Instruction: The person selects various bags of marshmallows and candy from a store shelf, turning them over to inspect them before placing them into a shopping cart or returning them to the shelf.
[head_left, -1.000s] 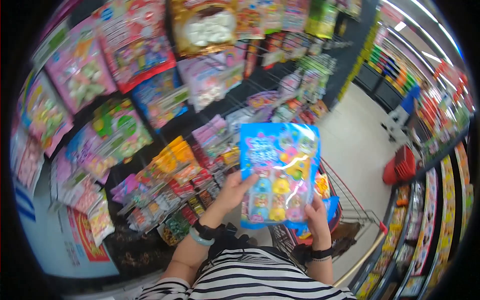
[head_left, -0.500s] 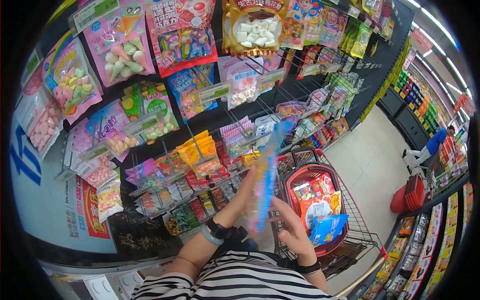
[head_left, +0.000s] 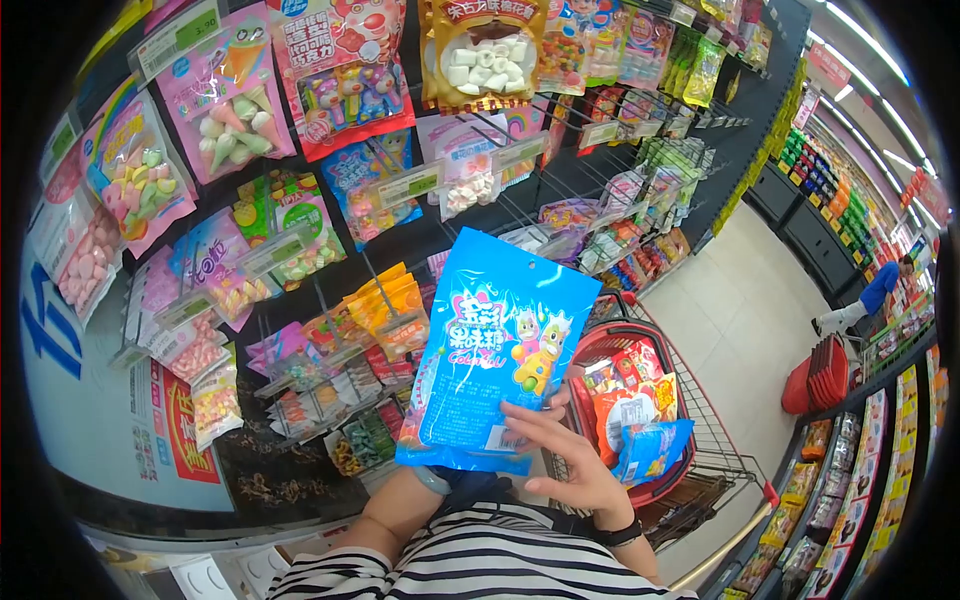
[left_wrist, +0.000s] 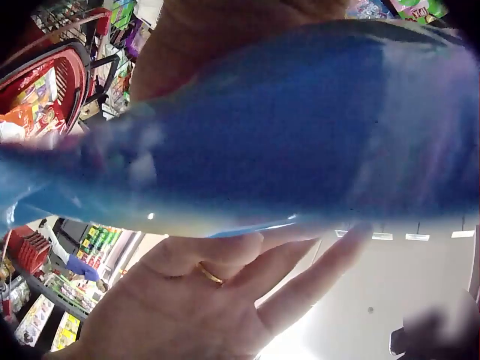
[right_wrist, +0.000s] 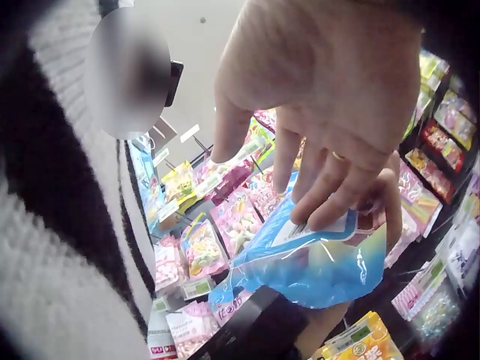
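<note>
In the head view a blue candy bag [head_left: 490, 350] faces up with its printed text side, tilted. My left hand [right_wrist: 388, 196] holds it from behind, with fingers round one edge in the right wrist view; the bag hides most of this hand in the head view. Fingers of my right hand [head_left: 578, 466] lie extended against the bag's lower right part, near the barcode. The left wrist view shows the bag [left_wrist: 262, 142] large and blurred between my left palm [left_wrist: 225, 34] and my right hand [left_wrist: 202, 292], which wears a ring.
Candy bags hang on a rack [head_left: 235, 120] ahead and to the left. A red basket [head_left: 582, 350] with several packets, one a blue bag [head_left: 655, 450], sits in a wire cart [head_left: 725, 450] at my right. Farther off are stacked red baskets [head_left: 815, 380] and a person in blue [head_left: 880, 288].
The bag has turned over from its colourful window side, through edge-on, to its blue text side. My right hand let go of its edge and now touches the text side.
</note>
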